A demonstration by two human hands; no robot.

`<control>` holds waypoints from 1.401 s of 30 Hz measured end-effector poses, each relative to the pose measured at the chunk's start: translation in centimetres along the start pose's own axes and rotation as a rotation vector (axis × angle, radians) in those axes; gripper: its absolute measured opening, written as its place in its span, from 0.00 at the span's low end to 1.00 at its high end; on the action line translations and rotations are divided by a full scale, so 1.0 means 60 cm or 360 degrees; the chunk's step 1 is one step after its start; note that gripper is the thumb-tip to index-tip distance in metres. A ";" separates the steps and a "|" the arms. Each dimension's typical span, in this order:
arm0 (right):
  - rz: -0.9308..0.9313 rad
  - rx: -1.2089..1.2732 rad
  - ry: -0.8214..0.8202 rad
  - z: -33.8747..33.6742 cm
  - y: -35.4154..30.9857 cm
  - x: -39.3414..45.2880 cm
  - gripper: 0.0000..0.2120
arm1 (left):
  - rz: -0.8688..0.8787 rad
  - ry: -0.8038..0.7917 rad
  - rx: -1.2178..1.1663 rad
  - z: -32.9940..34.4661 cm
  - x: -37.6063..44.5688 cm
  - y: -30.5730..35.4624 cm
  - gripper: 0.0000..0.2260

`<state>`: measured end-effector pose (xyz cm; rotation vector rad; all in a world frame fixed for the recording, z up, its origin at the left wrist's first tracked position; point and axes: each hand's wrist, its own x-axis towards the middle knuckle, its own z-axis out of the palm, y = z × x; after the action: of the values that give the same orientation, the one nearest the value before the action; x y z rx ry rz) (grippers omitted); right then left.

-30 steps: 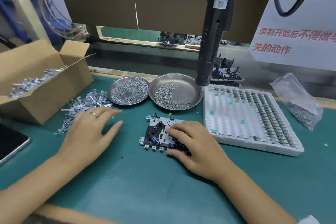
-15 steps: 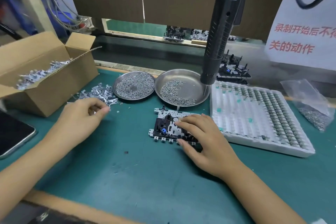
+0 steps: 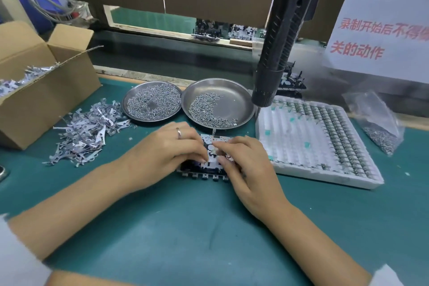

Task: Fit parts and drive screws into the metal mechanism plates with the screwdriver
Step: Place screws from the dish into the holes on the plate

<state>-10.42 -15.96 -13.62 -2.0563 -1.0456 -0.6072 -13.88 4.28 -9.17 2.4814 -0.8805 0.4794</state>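
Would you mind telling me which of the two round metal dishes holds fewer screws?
The right dish, beside the white tray: its screws lie along the near-left side, leaving bare metal. The left dish is covered almost throughout.

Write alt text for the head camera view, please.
Both hands, left hand and right hand, work together on a metal mechanism plate lying on a green mat. Behind it sit two screw dishes, with a hanging screwdriver above.

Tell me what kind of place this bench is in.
Probably a factory assembly station: a hanging electric screwdriver, steel dishes of screws, and a mechanism plate under both hands.
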 end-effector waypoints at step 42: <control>0.0071 0.0091 -0.0171 0.000 0.003 -0.007 0.12 | -0.0739 0.0263 -0.0408 0.048 -0.006 0.004 0.03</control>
<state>-10.51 -16.21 -13.96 -2.0756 -1.0630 -0.4435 -13.82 2.80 -11.68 2.2688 -0.2638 0.3740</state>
